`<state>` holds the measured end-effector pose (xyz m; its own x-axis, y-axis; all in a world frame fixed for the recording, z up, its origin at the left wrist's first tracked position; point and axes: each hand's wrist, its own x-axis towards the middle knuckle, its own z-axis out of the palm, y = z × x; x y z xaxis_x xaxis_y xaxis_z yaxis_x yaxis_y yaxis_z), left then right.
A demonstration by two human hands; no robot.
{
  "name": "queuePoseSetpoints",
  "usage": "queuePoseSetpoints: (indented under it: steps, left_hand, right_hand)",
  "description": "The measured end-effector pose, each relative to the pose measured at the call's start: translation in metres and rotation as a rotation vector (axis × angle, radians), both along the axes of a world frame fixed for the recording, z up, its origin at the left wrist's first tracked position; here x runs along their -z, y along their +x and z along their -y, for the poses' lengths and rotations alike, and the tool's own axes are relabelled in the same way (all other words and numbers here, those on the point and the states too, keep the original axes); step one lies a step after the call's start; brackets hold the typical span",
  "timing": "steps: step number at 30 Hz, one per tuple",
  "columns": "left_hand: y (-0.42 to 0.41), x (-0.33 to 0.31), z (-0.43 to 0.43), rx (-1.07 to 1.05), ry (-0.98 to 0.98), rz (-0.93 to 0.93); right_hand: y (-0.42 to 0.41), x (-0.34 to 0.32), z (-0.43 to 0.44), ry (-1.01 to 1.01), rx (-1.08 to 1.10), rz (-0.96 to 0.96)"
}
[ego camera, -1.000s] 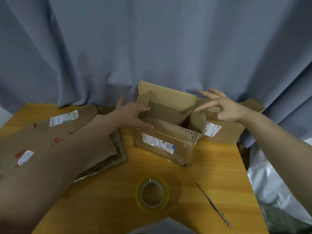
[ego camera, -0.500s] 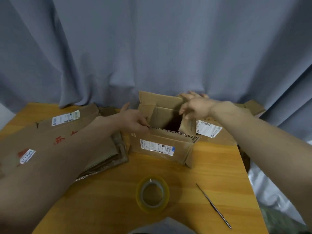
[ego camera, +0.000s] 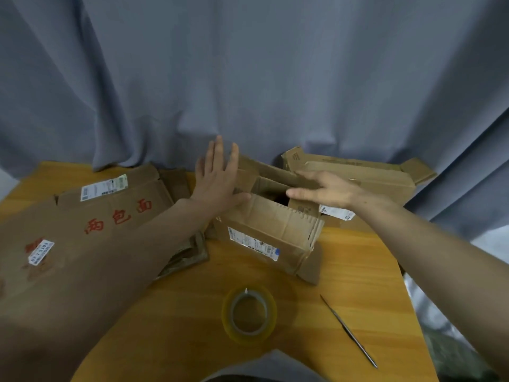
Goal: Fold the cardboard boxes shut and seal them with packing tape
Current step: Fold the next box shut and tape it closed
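Two hands work at the small cardboard box [ego camera: 264, 235], which sits mid-tabletop [ego camera: 358, 271] with its opening upward, just beyond the roll of packing tape [ego camera: 249, 312]. The left hand [ego camera: 217, 183] is flat, fingers straight, palm against the box's left end flap. The right hand [ego camera: 327, 191], fingers also straight and holding nothing, rests across the right end. The box's long axis runs left to right, angled slightly toward the near right, with its labelled side facing the person. The near long flap [ego camera: 281, 216] stands up. The creased corrugated board looks light and rather limp, so it likely slides under pressure. Flaps are best pressed near their folds.
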<state>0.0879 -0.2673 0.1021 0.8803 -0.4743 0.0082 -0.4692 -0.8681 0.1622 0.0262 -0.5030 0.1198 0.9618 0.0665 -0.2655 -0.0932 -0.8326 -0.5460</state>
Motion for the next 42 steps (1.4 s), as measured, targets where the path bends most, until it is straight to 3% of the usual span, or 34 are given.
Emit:
queuePoseSetpoints:
  steps: [5,8,12,17,23,28,33,42]
  left_hand:
    - [0.01,0.017,0.002,0.053,0.183,-0.079]
    - [0.012,0.024,-0.003,0.085,0.273,-0.251]
    - [0.002,0.035,-0.009,0.097,0.172,-0.499]
    - [-0.025,0.052,-0.012,0.077,0.157,-0.377]
    - [-0.044,0.066,-0.02,0.008,0.003,-0.319]
    - [-0.041,0.074,-0.011,0.211,0.082,-0.124]
    - [-0.058,0.074,0.011,0.301,0.14,-0.244]
    - [-0.077,0.087,0.016,0.315,0.204,-0.232]
  right_hand:
    - [-0.02,0.031,-0.021,-0.331,-0.284,-0.074]
    - [-0.031,0.051,-0.023,-0.407,-0.286,-0.135]
    - [-0.045,0.063,-0.013,-0.395,-0.244,-0.217]
    - [-0.049,0.065,-0.001,-0.356,-0.261,-0.243]
    - [-0.065,0.083,-0.01,-0.327,-0.205,-0.215]
    - [-0.071,0.107,-0.017,-0.411,-0.121,-0.106]
    - [-0.071,0.108,-0.018,-0.429,-0.114,-0.093]
    - [-0.07,0.106,-0.021,-0.394,-0.104,-0.098]
